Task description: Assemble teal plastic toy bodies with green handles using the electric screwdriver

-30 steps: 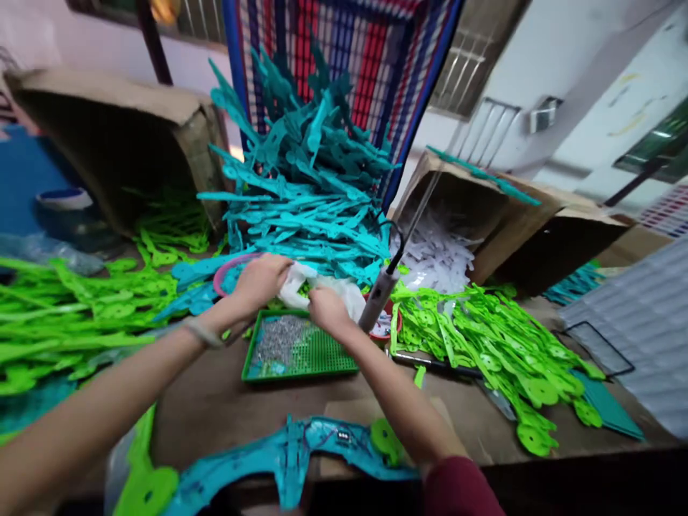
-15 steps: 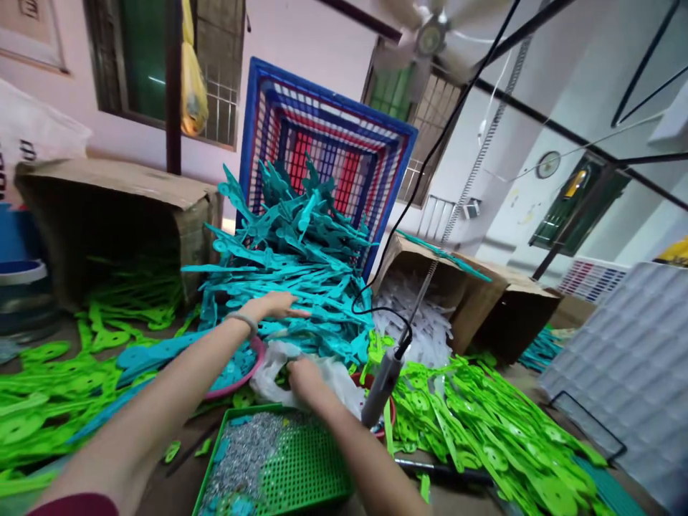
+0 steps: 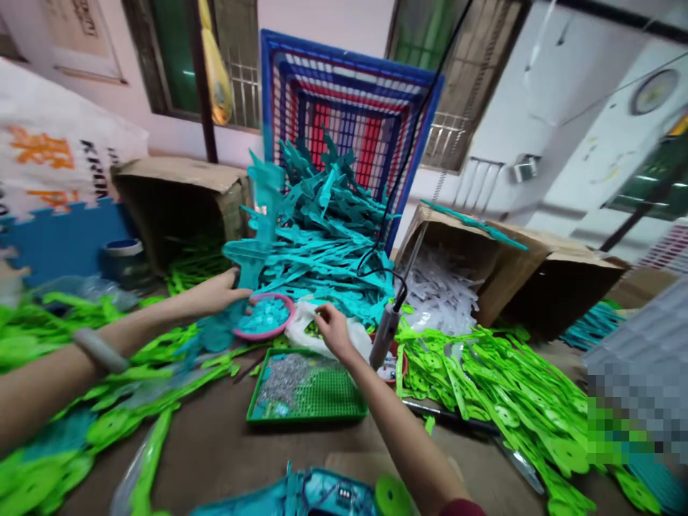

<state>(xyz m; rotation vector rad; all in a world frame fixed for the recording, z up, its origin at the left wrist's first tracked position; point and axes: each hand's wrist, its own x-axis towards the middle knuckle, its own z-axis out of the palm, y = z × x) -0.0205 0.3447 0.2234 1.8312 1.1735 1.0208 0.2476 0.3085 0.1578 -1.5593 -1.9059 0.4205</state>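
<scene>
My left hand (image 3: 228,290) is closed round a long teal plastic piece (image 3: 258,215), held upright and smeared by motion. Right behind it rises a heap of similar teal plastic pieces (image 3: 333,251). Beside that hand stands a pink bowl (image 3: 264,337) of small light-blue parts. My right hand (image 3: 332,328) hovers over a white plastic bag (image 3: 301,319) with small green parts in it; its fingertips are drawn together, and what they pinch is hidden. Nearer me is a green tray (image 3: 322,416) with many small silvery parts. A teal plastic assembly (image 3: 322,491) lies at the bottom edge.
A grey electric screwdriver (image 3: 384,337) hangs by its black cord, right of the bag. Lime-green plastic pieces (image 3: 499,408) cover the right side, with more on the left. Behind stand a blue-and-red crate (image 3: 349,61) and cardboard boxes (image 3: 183,172).
My left hand has moved left, off the heap, and now has a teal piece in it. My right hand has risen slightly from the white bag. The view has shifted, showing more table near me.
</scene>
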